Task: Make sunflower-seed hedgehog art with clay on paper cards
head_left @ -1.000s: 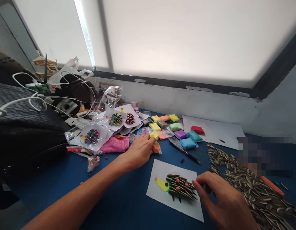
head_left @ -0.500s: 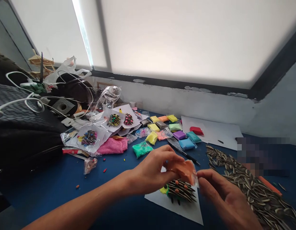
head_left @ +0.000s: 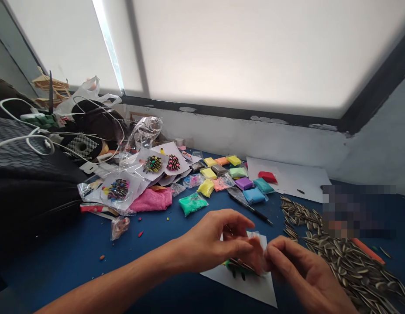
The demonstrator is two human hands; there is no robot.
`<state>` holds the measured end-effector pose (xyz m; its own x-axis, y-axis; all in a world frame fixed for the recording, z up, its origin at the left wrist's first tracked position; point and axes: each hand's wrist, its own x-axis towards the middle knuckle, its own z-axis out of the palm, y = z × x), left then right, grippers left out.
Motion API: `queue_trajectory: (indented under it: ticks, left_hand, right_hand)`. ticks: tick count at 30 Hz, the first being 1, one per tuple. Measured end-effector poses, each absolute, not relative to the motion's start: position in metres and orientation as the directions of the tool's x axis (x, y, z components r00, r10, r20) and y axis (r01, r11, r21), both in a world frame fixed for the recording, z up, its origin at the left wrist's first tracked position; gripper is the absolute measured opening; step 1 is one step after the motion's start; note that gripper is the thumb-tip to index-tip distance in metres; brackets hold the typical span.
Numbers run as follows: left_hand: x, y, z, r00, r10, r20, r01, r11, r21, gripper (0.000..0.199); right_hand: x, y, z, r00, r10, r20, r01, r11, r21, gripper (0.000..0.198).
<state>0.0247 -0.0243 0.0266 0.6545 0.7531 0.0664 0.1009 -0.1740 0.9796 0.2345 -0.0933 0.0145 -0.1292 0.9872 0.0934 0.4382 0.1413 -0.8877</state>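
Observation:
My left hand (head_left: 218, 237) is curled round a packet of orange modelling clay (head_left: 253, 253) in thin clear plastic, blurred by motion. At the packet's right end, the thumb and forefinger of my right hand (head_left: 299, 266) pinch the plastic edge. Below both hands lies a white paper sheet (head_left: 248, 288) with a hedgehog figure (head_left: 237, 264) made of clay and striped sunflower seeds. The packet and my left hand hide most of this figure.
A pile of sunflower seeds (head_left: 353, 266) spreads at the right. Several coloured clay packets (head_left: 243, 183), a black pen-like tool (head_left: 256, 213) and a pink cloth (head_left: 152, 199) lie behind my hands. Finished seed figures (head_left: 119, 189) on paper sit at the left beside a black bag (head_left: 35, 187).
The orange clay packet has dropped a little and turned, now covering more of the hedgehog. My right fingers have closed on its plastic edge. The view has shifted slightly.

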Motion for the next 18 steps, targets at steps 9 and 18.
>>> queue_trajectory:
  ticks: [9, 18]
  left_hand:
    - [0.029, -0.033, 0.03, 0.707, 0.705, 0.064, -0.089, -0.001, 0.996, 0.011]
    - [0.03, -0.032, 0.023, 0.72, 0.694, 0.019, -0.005, -0.022, 1.0, 0.02]
  right_hand:
    - [0.224, -0.097, 0.017, -0.082, 0.994, -0.071, 0.329, -0.04, -0.943, 0.036]
    - [0.221, -0.098, 0.02, -0.171, 0.978, -0.117, 0.292, -0.063, -0.954, 0.034]
